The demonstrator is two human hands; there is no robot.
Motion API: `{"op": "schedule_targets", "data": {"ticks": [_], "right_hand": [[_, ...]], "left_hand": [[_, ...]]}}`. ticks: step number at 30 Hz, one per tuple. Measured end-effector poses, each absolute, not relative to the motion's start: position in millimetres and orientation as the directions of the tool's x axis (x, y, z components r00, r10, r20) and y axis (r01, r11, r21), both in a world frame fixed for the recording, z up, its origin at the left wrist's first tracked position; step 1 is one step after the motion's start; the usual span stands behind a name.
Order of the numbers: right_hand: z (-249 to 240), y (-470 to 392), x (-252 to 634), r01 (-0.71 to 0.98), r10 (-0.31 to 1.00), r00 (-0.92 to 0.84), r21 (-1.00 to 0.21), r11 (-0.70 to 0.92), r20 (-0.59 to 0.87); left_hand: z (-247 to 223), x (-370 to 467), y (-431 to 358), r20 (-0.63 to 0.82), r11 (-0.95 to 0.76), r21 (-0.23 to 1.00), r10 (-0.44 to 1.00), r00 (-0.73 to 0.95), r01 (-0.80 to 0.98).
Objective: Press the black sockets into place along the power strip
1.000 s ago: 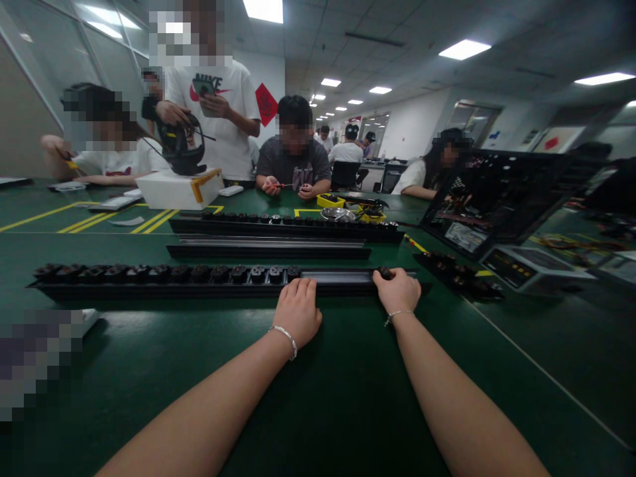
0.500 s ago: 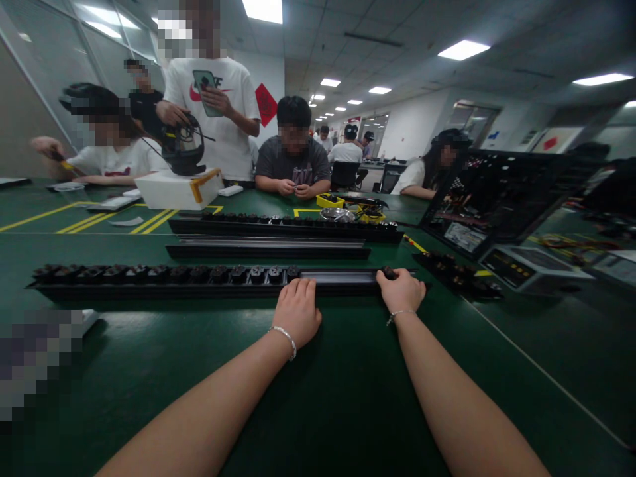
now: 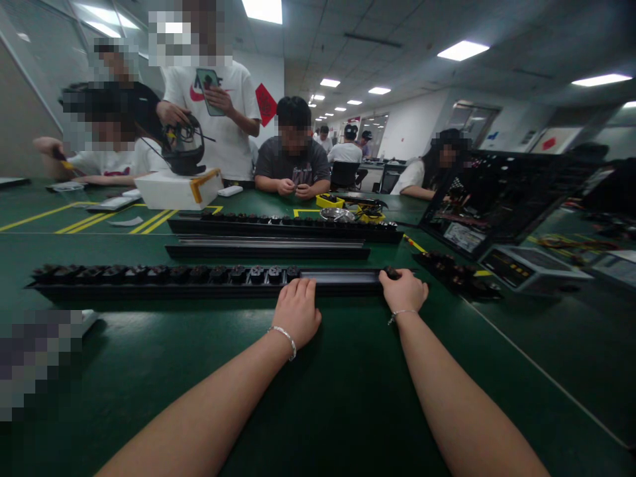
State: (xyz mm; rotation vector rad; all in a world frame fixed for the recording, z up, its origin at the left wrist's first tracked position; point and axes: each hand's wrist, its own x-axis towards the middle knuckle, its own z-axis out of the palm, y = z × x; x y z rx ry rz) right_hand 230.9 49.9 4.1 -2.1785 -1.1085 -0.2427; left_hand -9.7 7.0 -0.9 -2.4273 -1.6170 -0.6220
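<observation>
A long black rail [image 3: 163,291] lies across the green table [image 3: 199,331], with a row of black modules [image 3: 199,273] filling it from the left end to past the middle. My left hand [image 3: 298,308] rests with its fingers together on the front edge of the rail, beside the last module of the row. Near the rail's right end, my right hand [image 3: 405,290] is closed around a small black module [image 3: 391,272]. Between my hands a bare grey channel [image 3: 342,278] shows in the rail.
Behind lie another bare rail [image 3: 268,250] and a filled rail [image 3: 298,228]. Loose black parts [image 3: 462,277], a power supply [image 3: 531,268] and an open computer case [image 3: 491,199] are at right. A white box [image 3: 173,189] stands at the back left. People sit and stand beyond.
My right hand has shifted slightly to the right with the module. My left hand has stayed on the rail. In the background, a person in black has moved.
</observation>
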Motion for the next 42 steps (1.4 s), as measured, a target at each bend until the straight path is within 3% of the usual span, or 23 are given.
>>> {"op": "schedule_targets", "data": {"ticks": [42], "right_hand": [[14.1,43.5,235.4,0.736,0.645,0.663,-0.487,-0.471,0.379]], "left_hand": [[0.8,-9.7,5.6,0.422,-0.405,0.112,0.846,0.325,0.908]]}}
